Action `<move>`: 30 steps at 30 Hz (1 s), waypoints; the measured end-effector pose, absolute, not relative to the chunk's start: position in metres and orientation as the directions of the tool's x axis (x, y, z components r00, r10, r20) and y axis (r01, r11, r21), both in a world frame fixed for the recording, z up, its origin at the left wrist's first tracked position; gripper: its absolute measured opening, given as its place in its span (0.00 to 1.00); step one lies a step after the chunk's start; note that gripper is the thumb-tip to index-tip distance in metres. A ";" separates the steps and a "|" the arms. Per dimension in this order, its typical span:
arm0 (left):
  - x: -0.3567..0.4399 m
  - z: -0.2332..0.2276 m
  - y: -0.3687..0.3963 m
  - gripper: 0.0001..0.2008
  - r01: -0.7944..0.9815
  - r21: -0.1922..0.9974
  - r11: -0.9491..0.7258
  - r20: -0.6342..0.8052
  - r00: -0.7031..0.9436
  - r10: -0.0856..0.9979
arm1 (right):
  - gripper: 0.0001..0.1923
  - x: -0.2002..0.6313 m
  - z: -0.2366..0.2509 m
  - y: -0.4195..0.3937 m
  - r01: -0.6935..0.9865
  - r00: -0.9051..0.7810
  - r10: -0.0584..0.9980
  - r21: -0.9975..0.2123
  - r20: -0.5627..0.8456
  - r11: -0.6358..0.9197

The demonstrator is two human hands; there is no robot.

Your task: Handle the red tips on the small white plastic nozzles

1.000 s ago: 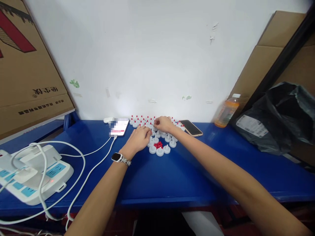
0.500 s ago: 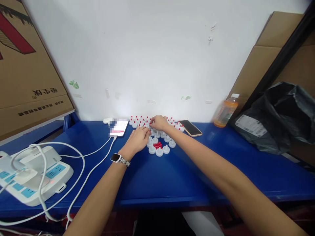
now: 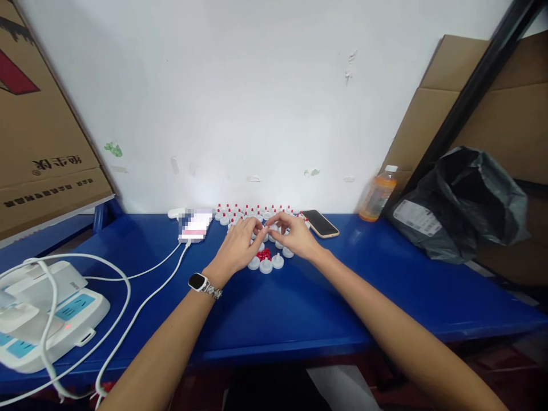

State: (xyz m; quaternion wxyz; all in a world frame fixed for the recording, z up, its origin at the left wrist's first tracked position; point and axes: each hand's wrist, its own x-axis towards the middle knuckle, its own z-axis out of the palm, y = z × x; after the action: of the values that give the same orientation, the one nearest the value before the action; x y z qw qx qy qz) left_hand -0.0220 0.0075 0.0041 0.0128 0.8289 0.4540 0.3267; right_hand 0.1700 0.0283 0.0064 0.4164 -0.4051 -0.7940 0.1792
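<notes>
White plastic discs with upright spouts (image 3: pixel 266 266) stand on the blue counter (image 3: pixel 278 319), below the fingers and nearer the body, ringing a heap of small red plastic tips (image 3: pixel 264 255). The left hand (image 3: pixel 240 246) and right hand (image 3: pixel 296 235) bring curled fingers together above them; any piece pinched there is too small to make out. Red-tipped white discs (image 3: pixel 224 220) stand beyond the fingers
</notes>
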 end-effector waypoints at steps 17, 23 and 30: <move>-0.020 0.008 0.008 0.19 0.724 0.306 -0.618 0.540 0.402 0.739 | 0.08 0.199 0.002 0.034 0.532 -0.114 0.707 -0.558 0.698 0.637; -0.013 -0.002 0.005 0.14 0.752 0.158 -0.640 0.382 0.551 0.742 | 0.07 0.184 0.001 0.072 0.719 -0.114 0.769 -0.482 0.630 0.501; -0.020 -0.002 0.009 0.14 0.771 0.220 -0.597 0.371 0.500 0.782 | 0.08 0.170 0.006 0.116 0.871 -0.245 0.896 -0.323 0.370 0.371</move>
State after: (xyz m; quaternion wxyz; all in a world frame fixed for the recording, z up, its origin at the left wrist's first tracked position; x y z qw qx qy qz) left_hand -0.0200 0.0085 -0.0020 0.0126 0.8660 0.4485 0.2207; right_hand 0.1696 0.1159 0.0057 0.2525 -0.5604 -0.7884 0.0252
